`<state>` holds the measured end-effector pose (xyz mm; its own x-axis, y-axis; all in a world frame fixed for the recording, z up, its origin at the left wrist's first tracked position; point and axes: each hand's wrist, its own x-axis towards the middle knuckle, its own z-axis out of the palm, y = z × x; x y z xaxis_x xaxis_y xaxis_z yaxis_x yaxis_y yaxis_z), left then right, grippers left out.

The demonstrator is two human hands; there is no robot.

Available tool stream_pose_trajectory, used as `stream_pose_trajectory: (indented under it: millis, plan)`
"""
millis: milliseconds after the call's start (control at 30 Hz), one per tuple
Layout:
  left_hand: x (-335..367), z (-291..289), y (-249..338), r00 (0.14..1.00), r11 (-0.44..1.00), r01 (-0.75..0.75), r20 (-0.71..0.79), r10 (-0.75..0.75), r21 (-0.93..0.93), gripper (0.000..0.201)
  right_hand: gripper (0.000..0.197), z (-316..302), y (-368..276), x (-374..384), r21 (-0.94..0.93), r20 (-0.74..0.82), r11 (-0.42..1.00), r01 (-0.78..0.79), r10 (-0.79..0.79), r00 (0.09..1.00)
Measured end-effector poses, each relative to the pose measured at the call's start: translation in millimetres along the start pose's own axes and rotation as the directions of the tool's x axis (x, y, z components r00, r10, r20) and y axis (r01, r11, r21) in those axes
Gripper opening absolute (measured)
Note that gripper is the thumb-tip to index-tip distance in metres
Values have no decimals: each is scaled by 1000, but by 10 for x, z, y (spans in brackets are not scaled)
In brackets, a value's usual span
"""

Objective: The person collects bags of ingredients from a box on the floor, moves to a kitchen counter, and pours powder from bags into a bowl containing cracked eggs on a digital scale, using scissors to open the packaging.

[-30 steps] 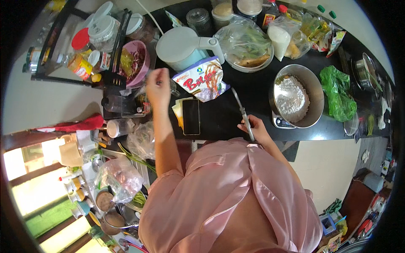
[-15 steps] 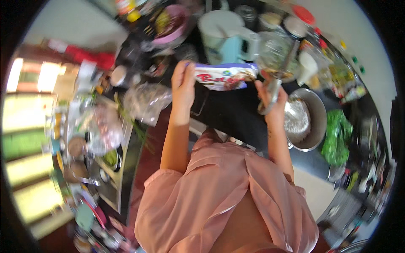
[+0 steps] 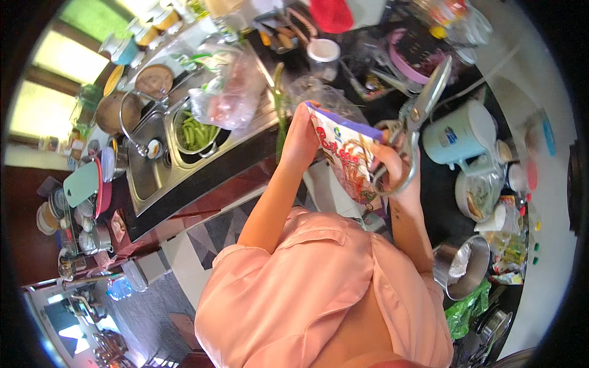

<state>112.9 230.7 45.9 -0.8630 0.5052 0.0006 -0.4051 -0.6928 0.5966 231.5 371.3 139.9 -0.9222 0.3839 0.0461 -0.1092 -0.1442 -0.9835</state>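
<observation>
Between my two hands hangs a white and purple printed packet (image 3: 343, 156), tilted. My left hand (image 3: 302, 136) is closed on its upper left corner. My right hand (image 3: 399, 168) is closed around the handles of a pair of metal scissors (image 3: 423, 107), its fingers close beside the packet's right edge. The scissors' blades look closed and point up and to the right, away from the packet. Whether my right fingers also pinch the packet, I cannot tell.
A steel sink (image 3: 147, 181) lies left, with a pot of green vegetables (image 3: 199, 132) and a plastic bag (image 3: 230, 92) by it. Right stand a light blue jug (image 3: 457, 135), a bowl (image 3: 472, 199) and a metal pot (image 3: 475, 279) holding white powder. A green bag (image 3: 466, 313) lies below.
My view has turned left toward the sink. The packet has gone from nearly level to hanging tilted, and my right hand with the scissors has come close to its edge.
</observation>
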Motion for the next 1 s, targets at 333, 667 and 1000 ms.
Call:
stream_pose_trajectory:
  millis: [333, 667, 1000]
  plan:
    - [-375, -1258, 1860, 964, 913, -205, -89, 251, 352, 43, 19, 2489, 222, 1025, 648, 243, 728, -224, 81, 967]
    - [-43, -2403, 3510, 908, 815, -42, -318, 272, 578, 38, 39, 2803, 898, 1469, -356, 504, 926, -124, 302, 809]
    - [252, -2773, 3395, 952, 613, 129, -271, 143, 779, 40, 60, 2935, 1112, 1409, -518, 355, 784, -342, 560, 748]
